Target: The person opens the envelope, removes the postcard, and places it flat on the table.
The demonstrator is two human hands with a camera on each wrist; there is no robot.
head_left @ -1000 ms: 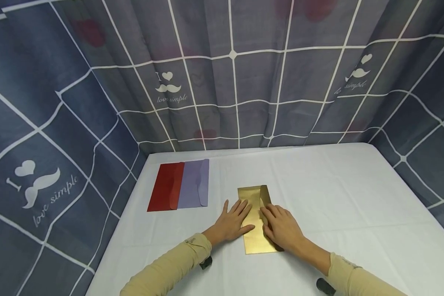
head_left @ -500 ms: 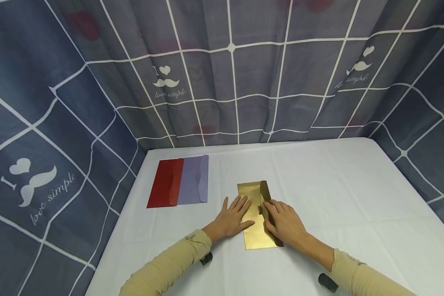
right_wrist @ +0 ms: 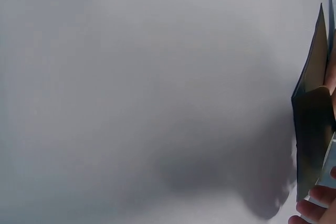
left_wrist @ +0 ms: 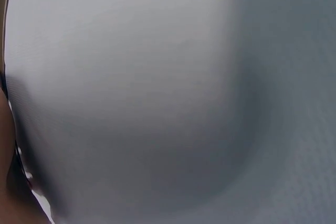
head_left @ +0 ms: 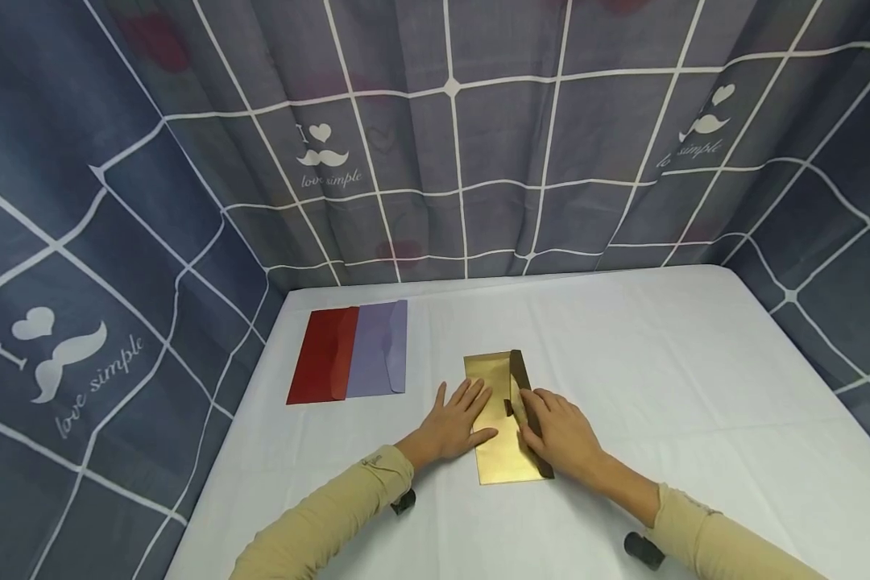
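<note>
A gold envelope (head_left: 498, 463) lies lengthwise on the white tabletop in the head view, its flap along the right side. My left hand (head_left: 451, 425) rests flat on its left half, fingers spread. On the right edge, my right hand (head_left: 564, 435) holds the flap (head_left: 519, 370) between thumb and bent fingers. The middle of the flap bulges up, and a pale strip shows beside the fingertips. The right wrist view catches the dark gold flap (right_wrist: 311, 129) raised from the table at the frame's edge. Only a sliver of the left hand (left_wrist: 8, 171) shows in the left wrist view.
To the far left, a red envelope (head_left: 319, 354) lies beside a purple envelope (head_left: 377, 350), their edges meeting. Both are flat on the white-covered table (head_left: 660, 362). A grey checked curtain (head_left: 500, 145) encloses the back and sides.
The right fingers have shifted slightly right, and the flap's middle stands higher off the envelope than before. My left hand stays in place. The head view has tilted slightly downward.
</note>
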